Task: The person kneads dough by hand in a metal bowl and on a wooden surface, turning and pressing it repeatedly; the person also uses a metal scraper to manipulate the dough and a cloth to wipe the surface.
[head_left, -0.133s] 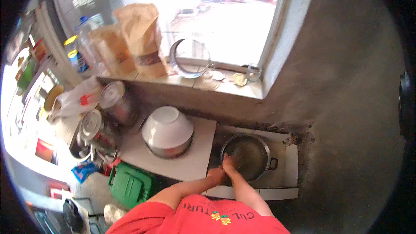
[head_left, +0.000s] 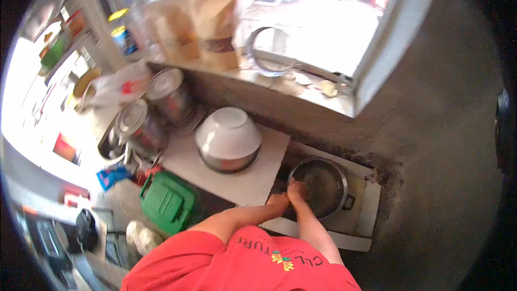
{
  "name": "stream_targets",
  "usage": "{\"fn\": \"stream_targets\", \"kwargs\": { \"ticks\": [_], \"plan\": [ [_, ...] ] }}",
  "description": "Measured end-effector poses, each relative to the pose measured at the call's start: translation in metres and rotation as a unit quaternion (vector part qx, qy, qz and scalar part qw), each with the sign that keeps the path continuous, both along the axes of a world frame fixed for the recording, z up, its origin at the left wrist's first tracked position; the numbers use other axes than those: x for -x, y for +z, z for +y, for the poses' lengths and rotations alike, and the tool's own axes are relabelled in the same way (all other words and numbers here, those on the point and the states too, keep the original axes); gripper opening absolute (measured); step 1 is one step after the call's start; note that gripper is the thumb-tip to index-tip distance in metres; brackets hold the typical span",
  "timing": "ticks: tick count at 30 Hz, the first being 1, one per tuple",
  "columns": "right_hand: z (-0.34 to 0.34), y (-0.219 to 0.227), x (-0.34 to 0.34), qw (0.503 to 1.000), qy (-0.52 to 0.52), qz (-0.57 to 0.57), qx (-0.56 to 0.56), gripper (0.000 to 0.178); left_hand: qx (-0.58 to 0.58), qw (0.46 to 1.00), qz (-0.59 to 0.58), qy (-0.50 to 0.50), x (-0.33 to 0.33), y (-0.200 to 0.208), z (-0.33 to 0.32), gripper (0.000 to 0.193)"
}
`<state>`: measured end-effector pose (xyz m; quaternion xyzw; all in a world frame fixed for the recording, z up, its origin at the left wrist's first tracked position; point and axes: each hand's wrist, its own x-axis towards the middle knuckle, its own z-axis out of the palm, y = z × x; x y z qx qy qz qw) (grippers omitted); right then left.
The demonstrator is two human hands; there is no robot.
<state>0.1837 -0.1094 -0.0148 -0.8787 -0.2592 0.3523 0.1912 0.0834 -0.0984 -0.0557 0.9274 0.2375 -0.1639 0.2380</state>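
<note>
A dark round pot with a pale metal rim and a side handle sits in the stove top at the lower right. My right hand reaches over its left rim, fingers curled down at the inner wall; whatever they hold is too small and blurred to tell. Right beside it, my left hand is closed at the pot's near left edge. The right wrist partly covers its fingertips, so what it grips stays hidden. The inside of the pot looks dull and greyish.
A white bowl lies upside down on a metal basin atop a white board. Lidded tins, a plastic bag and a green bin stand left. Paper bags and a metal ring line the windowsill.
The whole view has shifted, so the scene sits farther right and the windowsill higher. Both hands remain together at the pot's left edge.
</note>
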Motion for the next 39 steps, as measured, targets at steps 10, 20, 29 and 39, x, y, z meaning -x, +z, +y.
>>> {"fn": "stream_targets", "kwargs": {
  "ticks": [10,20,29,39],
  "plan": [
    [-0.089,0.076,-0.033,0.885,-0.187,0.078,-0.419,0.026,0.234,0.917,-0.315,0.075,-0.005,0.103,-0.048,0.048],
    [-0.124,0.097,0.058,0.949,0.04,-0.132,-0.284,0.026,0.394,0.847,-0.297,0.2,0.21,0.117,-0.007,0.042],
    [-0.032,0.082,0.336,0.902,0.211,0.341,-0.158,0.023,0.393,0.795,-0.3,0.353,0.442,0.107,0.004,0.05],
    [-0.008,0.059,0.474,0.808,0.247,0.53,-0.078,0.019,0.541,0.431,-0.458,0.558,0.621,0.072,-0.074,0.043]
  ]
}}
